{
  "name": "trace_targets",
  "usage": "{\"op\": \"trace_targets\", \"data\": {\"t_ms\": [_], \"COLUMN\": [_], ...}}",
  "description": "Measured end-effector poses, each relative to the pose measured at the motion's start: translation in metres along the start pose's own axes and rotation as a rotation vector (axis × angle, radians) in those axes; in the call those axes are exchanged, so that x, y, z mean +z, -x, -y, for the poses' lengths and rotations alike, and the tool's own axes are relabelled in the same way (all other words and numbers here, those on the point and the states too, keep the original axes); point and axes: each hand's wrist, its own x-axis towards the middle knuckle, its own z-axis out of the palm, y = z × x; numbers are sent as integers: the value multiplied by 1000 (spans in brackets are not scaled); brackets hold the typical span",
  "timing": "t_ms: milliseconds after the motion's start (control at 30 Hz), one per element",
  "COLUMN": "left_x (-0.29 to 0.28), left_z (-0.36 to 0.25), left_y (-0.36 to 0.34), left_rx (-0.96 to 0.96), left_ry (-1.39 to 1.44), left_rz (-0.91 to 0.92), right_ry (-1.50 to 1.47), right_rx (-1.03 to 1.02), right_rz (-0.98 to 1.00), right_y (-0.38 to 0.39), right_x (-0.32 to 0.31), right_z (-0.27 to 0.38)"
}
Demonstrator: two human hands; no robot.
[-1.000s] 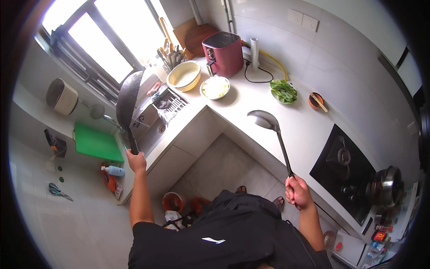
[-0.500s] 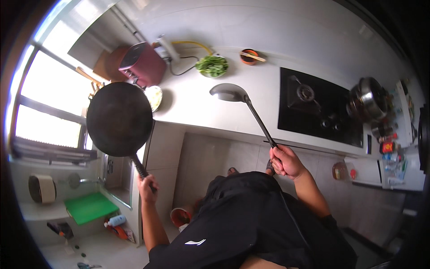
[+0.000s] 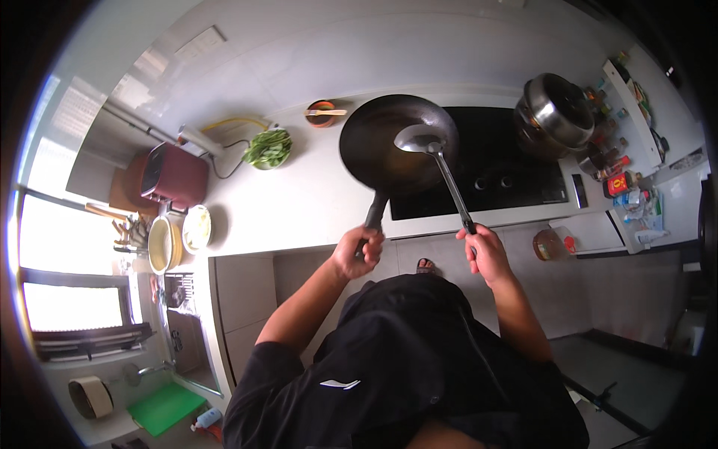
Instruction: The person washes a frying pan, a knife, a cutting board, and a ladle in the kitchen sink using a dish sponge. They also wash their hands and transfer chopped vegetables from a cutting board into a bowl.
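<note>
My left hand (image 3: 357,253) is closed around the handle of a dark wok (image 3: 370,146). The wok's inside faces up over the left part of the black gas stove (image 3: 516,168), hiding the left burner. Whether it rests on the burner or hangs just above it, I cannot tell. In my right hand (image 3: 486,256) is the black grip of a long metal ladle (image 3: 452,183). Its head lies over the wok's right half; contact with the wok cannot be made out.
Left of the wok stand a small orange-rimmed bowl (image 3: 318,117) with a wooden utensil across it and a bowl of green leaves (image 3: 268,148). Stacked steel pots (image 3: 557,112) occupy the stove's right side. A maroon appliance (image 3: 176,176) and the sink (image 3: 191,337) lie farther left.
The wok has moved right, from beside the window to above the stove, and its inside now shows. My right hand brought the ladle over it. My view has shifted to the right.
</note>
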Motion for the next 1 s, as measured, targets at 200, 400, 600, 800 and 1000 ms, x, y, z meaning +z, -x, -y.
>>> {"op": "trace_targets", "data": {"t_ms": [200, 400, 600, 800, 1000], "left_x": [35, 33, 36, -1, -85], "left_z": [3, 15, 18, 15, 45], "left_y": [-118, -142, -142, -122, -48], "left_rx": [-85, 63, 51, 131, 366], "left_ry": [-41, -222, -303, -500, -175], "left_rz": [32, -1, -55, -259, -636], "right_ry": [102, 43, 89, 34, 49], "right_rx": [25, 95, 119, 112, 225], "right_rz": [-127, -87, -32, 70, 50], "right_y": [-53, -111, -137, -147, -179], "right_x": [-40, -53, -57, -69, -107], "right_z": [-26, -43, -58, -76, -91]}}
